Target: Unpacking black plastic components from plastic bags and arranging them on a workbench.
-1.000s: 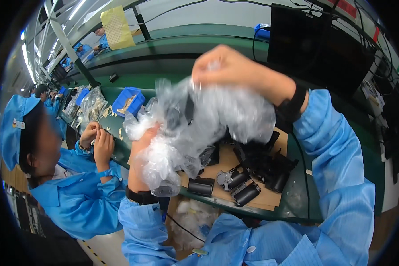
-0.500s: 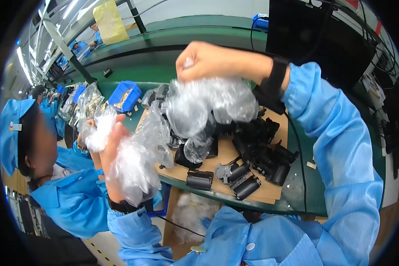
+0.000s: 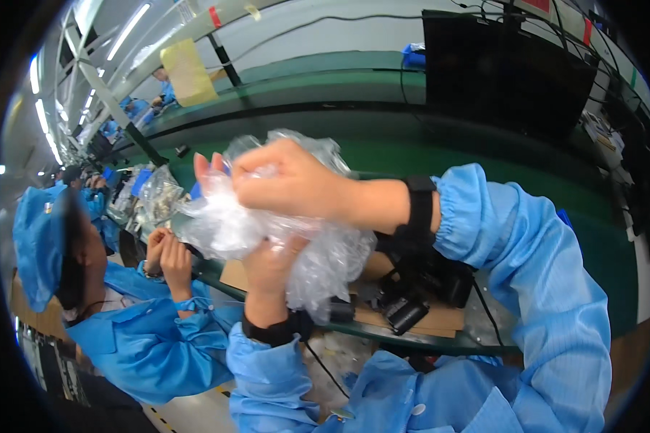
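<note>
Crumpled clear plastic bags (image 3: 332, 270) are bunched between my two hands above the bench. My right hand (image 3: 289, 180) is closed in a fist on part of the film, at the top of the bunch. Below it, my left hand (image 3: 271, 267) holds the bags from underneath; its fingertips show past the film, and the bags hide most of the fingers. Several black cylindrical plastic parts (image 3: 404, 310) lie under and to the right of the bags, on a cardboard sheet (image 3: 440, 322). My arms and the bags cover many of these parts.
On the left a co-worker in a blue cap and jacket (image 3: 144, 325) has both hands at the bench edge. A dark monitor (image 3: 505, 79) stands at the back right. Filled plastic bags (image 3: 159, 195) lie farther left. A black cable (image 3: 487, 310) runs over the green bench (image 3: 556, 173).
My right hand has come down and left with its bag, meeting my left hand, which has shifted right. The bags are now gathered into one bunch. The view has tilted slightly.
</note>
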Tool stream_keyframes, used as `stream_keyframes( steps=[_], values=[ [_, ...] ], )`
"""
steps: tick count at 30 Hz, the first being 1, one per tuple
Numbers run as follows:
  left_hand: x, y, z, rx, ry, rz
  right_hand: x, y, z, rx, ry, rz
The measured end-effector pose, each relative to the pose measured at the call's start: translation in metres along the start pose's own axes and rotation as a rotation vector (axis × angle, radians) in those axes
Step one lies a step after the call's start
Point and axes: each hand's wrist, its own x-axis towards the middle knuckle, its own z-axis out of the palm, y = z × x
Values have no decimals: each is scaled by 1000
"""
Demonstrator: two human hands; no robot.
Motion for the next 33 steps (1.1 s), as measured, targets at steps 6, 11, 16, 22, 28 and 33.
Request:
stream_keyframes(
  steps=[6, 11, 16, 22, 28, 33],
  values=[
    [-23, 56, -9, 132, -90, -30, -24, -58, 31, 40, -83, -76],
    [-36, 96, 14, 229, -75, 347, -42, -102, 58, -150, -197, -308],
    [-82, 98, 11, 241, -143, 175, -68, -125, 68, -390, -298, -538],
    [-180, 101, -12, 97, -135, -140, -118, -115, 107, -531, -453, -775],
    [-267, 117, -25, 2, -72, -213, -125, -120, 180, -736, -417, -1166],
    [-332, 147, -31, -117, -33, -131, -206, -121, 246, -975, -122, -1138]
  ],
)
